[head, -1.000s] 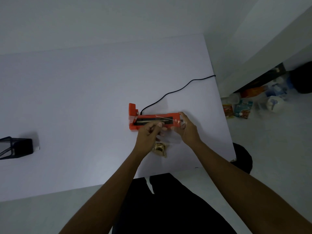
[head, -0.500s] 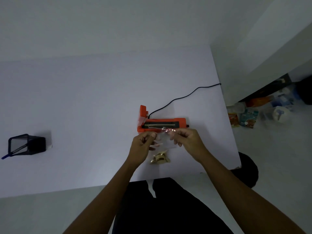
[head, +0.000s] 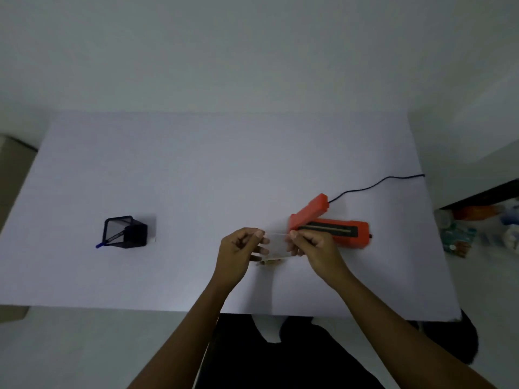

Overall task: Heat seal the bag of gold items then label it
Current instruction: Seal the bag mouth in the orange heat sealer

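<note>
Both hands pinch the bag's top edge, left hand (head: 238, 252) and right hand (head: 311, 245) at opposite corners. The clear bag (head: 276, 245) hangs between them, just beside the open sealer (head: 331, 227). It looks light, limp and slippery; gold items (head: 269, 261) weight its bottom, so corner holds suit it.

Two hands (head: 238, 252), one bag (head: 276, 245), one sealer (head: 334, 227), one pen holder (head: 126, 231)

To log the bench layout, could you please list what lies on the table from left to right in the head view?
Blue pen in the black mesh holder → left hand → clear bag → right hand → orange heat sealer → its black cord.
</note>
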### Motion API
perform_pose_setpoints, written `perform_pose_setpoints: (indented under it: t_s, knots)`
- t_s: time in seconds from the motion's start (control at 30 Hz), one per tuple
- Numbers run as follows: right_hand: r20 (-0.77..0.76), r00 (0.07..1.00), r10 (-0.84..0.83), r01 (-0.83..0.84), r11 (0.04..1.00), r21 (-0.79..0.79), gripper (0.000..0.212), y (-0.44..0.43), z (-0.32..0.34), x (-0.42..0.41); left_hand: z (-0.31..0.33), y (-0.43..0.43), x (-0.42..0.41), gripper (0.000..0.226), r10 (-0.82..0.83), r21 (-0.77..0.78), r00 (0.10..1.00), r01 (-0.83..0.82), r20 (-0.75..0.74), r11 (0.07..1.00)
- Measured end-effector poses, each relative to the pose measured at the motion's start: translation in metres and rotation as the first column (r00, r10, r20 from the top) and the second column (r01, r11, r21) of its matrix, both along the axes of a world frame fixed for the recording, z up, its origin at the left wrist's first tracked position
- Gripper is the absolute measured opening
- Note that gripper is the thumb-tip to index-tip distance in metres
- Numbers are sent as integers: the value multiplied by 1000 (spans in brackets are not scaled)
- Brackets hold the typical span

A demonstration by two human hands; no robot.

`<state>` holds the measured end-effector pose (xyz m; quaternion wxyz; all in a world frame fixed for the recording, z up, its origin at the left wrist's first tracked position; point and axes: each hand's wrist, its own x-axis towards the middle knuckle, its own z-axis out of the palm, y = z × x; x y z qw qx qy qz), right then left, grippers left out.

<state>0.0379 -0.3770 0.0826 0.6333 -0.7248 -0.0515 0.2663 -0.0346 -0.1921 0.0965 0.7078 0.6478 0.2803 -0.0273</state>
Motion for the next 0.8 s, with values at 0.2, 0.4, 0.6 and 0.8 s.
perform_pose_setpoints:
  t_s: [0.2, 0.4, 0.6, 0.8]
  knots:
    - [-48, 998, -31, 31, 1000, 3, 22, 87, 13, -11, 12, 92, -17, 18, -32, 1, 999, 32, 13, 999]
    - [-159, 987, 13, -17, 999, -28, 13, 144, 25, -23, 14, 169, -26, 18, -141, -82, 990, 139, -21, 987]
    - [-249, 968, 15, -39, 995, -93, 12, 176, 17, -40, -1, 210, -32, 20, -219, -180, 969, 198, -110, 964]
    - [-263, 962, -77, 30, 984, -177, 12, 189, -11, -20, -34, 211, -9, 14, -213, -85, 956, 199, -203, 976]
